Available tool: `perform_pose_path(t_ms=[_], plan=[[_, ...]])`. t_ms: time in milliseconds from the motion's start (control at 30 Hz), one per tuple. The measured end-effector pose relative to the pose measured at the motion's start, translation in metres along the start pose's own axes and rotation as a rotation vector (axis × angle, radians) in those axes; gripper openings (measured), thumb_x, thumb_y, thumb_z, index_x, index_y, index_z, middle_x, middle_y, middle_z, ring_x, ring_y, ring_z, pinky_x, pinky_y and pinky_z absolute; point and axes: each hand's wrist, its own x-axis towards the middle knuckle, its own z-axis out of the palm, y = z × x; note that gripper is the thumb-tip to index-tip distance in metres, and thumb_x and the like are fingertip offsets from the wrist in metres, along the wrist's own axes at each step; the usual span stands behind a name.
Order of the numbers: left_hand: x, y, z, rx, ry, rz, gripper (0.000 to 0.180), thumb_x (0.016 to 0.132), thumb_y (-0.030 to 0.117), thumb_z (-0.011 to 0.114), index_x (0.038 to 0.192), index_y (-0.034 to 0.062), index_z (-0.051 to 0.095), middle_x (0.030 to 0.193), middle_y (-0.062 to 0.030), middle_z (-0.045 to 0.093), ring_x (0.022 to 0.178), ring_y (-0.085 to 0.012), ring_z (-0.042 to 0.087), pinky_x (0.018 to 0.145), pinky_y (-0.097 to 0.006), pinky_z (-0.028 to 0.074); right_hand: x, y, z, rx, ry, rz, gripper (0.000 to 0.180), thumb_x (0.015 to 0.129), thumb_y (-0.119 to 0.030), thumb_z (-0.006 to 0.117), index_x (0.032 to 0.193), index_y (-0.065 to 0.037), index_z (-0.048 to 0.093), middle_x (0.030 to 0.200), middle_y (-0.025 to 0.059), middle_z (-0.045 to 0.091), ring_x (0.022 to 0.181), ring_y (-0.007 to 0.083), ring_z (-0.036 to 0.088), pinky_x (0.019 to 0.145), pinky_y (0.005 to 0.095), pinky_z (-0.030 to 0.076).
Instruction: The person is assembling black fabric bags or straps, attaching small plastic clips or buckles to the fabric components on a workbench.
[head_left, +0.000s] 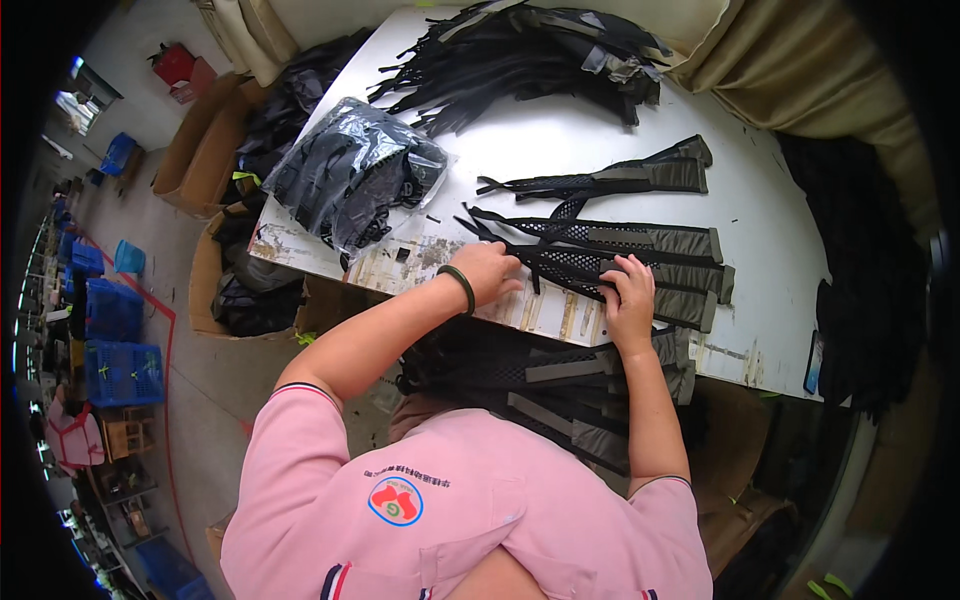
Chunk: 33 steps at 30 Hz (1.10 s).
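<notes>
Two hands press on black mesh straps at the near edge of a white tabletop.

The near ends of the strap stack (560, 385) below the tabletop (560, 135) edge are cut off behind the person's pink shirt, and whatever bears that stack is hidden. The contents of the clear plastic bag (355, 170) are only a dark tangle, hard to make out. The left hand (487, 272), a dark band at its wrist, lies flat with fingers (508, 287) loosely extended on the tapered end of the nearest mesh strap (640, 280), gripping nothing. The right hand (628, 305) has its fingers spread and bent, tips pressing down on the same strap near its grey-green end, not closed around it. Three more straps lie just beyond, side by side; a loose heap of black strips (530, 55) sits at the far edge.
</notes>
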Motion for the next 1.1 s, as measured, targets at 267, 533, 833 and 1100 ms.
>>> perform_pose_path(t_ms=[267,533,833,1100], plan=[[-0.010,-0.001,-0.038,0.072,0.292,0.357,0.022,0.076,0.019,0.071,0.095,0.0105,0.063,0.100,-0.0089,0.061,0.099,-0.0264,0.058,0.084,-0.039,0.045,0.011,-0.001,-0.045,0.247,-0.285,-0.062,0.015,0.073,-0.002,0.065,0.087,-0.008,0.064,0.080,0.0045,0.063,0.078,0.0235,0.058,0.078,0.0335,0.040],[-0.040,-0.020,-0.037,-0.506,-0.229,-0.115,0.017,0.090,0.016,0.058,0.100,0.0038,0.064,0.074,-0.0071,0.068,0.057,-0.0169,0.064,0.056,-0.029,0.050,0.008,0.015,-0.064,-0.201,-0.438,0.089,0.024,0.070,-0.005,0.070,0.092,-0.008,0.064,0.089,0.0062,0.064,0.097,0.0249,0.056,0.087,0.0374,0.040],[-0.041,-0.008,-0.051,-0.795,-0.400,-0.216,0.021,0.090,0.019,0.058,0.097,-0.0001,0.064,0.077,-0.0082,0.067,0.060,-0.0133,0.063,0.059,-0.027,0.050,0.032,-0.124,0.024,0.554,-0.430,-0.024,0.025,0.081,-0.013,0.067,0.103,-0.004,0.061,0.099,0.0143,0.064,0.090,0.0325,0.061,0.076,0.0370,0.049],[-0.030,-0.159,-0.063,-0.054,0.322,-0.535,0.029,0.078,0.021,0.071,0.102,0.0065,0.064,0.094,-0.0133,0.062,0.088,-0.0270,0.062,0.078,-0.036,0.049,0.027,-0.103,0.069,0.571,-0.536,0.088,0.018,0.083,-0.020,0.065,0.093,-0.005,0.066,0.078,0.0130,0.066,0.072,0.0279,0.064,0.064,0.0359,0.048]])
